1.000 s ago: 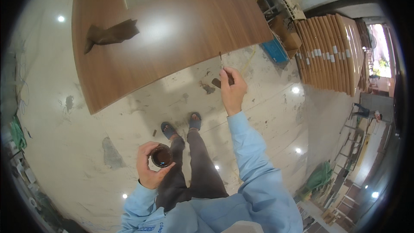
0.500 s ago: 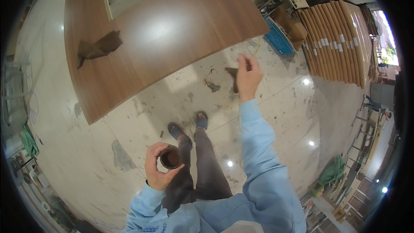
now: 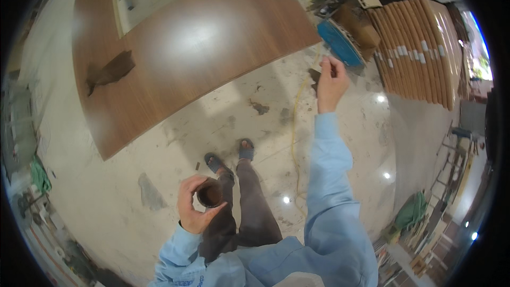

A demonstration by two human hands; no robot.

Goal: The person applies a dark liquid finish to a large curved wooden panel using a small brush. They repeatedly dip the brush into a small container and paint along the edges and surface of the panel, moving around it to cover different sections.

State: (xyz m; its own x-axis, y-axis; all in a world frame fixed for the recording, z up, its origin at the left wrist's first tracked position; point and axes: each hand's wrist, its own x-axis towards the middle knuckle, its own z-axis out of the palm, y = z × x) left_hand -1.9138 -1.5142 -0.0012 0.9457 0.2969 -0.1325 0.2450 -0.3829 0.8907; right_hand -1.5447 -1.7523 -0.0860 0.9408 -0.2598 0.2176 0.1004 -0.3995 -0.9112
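My left hand (image 3: 190, 210) is wrapped round a small round cup (image 3: 210, 194) with dark brown contents, held in front of my legs. Out to the right, my right hand (image 3: 333, 87) has its thumb and fingers pinched together. A thin dark brown scrap (image 3: 314, 78) sticks out on the left of those fingers; I cannot tell whether it is cloth or paper. Ahead lies a large wood-grain panel (image 3: 170, 72) with a rectangular opening near its far side. A crumpled dark brown sheet (image 3: 114, 69) rests on the panel's left part.
A blue container (image 3: 340, 41) and a cardboard box (image 3: 364, 34) stand just beyond my right hand. Farther right leans a row of cardboard-edged panels (image 3: 411, 53). A yellow cord (image 3: 296, 143) runs over the stained floor. Green bundles (image 3: 410, 210) lie at the right side.
My right hand has moved right and slightly farther away with the dark scrap. The panel sits a little more to the left in view. My left hand still holds the cup.
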